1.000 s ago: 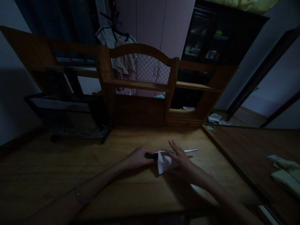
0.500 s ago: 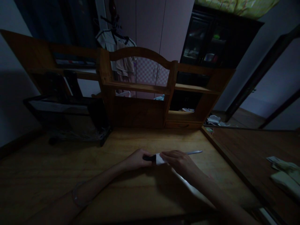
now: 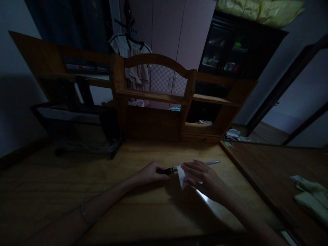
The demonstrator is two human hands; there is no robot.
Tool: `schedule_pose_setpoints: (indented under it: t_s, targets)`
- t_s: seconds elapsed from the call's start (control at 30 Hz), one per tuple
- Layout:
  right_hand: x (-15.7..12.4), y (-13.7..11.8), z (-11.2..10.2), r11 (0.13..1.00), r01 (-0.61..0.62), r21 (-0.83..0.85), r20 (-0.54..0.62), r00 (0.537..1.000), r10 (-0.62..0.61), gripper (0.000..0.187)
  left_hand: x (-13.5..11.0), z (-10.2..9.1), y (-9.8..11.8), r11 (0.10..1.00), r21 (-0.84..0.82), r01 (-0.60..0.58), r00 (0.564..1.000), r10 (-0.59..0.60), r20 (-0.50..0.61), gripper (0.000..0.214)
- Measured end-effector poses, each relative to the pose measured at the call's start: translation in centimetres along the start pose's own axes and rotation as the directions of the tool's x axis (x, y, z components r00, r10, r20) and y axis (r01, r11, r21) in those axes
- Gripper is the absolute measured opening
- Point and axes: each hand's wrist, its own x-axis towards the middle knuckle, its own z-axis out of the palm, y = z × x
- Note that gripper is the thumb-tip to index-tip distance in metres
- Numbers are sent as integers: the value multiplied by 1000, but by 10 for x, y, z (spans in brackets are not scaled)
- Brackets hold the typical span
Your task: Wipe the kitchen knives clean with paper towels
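Note:
My left hand [image 3: 151,172] is closed round the black handle of a long thin tool [image 3: 166,170] that lies across the wooden desk [image 3: 143,212]. The tool's pale metal tip [image 3: 212,162] sticks out to the right. My right hand [image 3: 205,176] pinches a small white cloth or tissue [image 3: 182,176] against the shaft just past the handle, fingers curled over it. The room is dim, so the tool's exact kind is hard to make out.
A wooden shelf unit [image 3: 153,99] stands at the desk's back edge, with a dark tray-like object [image 3: 74,119] to its left. A darker table [image 3: 282,171] on the right bears pale folded cloths [image 3: 307,194]. Clothes hang behind, and a dark cabinet [image 3: 230,48] stands farther back.
My right hand went from spread flat over the white cloth to pinching it round the tool's shaft. The left hand kept its grip on the handle. The camera shifted slightly.

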Motion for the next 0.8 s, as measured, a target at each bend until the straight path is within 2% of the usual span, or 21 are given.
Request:
schedule_pose_setpoints:
  t_s: [0.27,0.47,0.6,0.8]
  targets:
    - [22,-16,23,993,111,-51,-22,993,-112,48,3,0,-5,999,30,-38,998,39,-40,40]
    - [23,-18,15,995,96,-19,-24,995,-97,37,3,1,-2,999,-1,-49,998,49,-25,39]
    - [14,-11,12,996,83,-16,5,997,-83,42,0,1,0,999,3,-39,999,39,-6,39]
    - [1,2,7,999,32,-41,-15,999,-32,45,1,0,-1,1000,18,16,1000,-16,3,42]
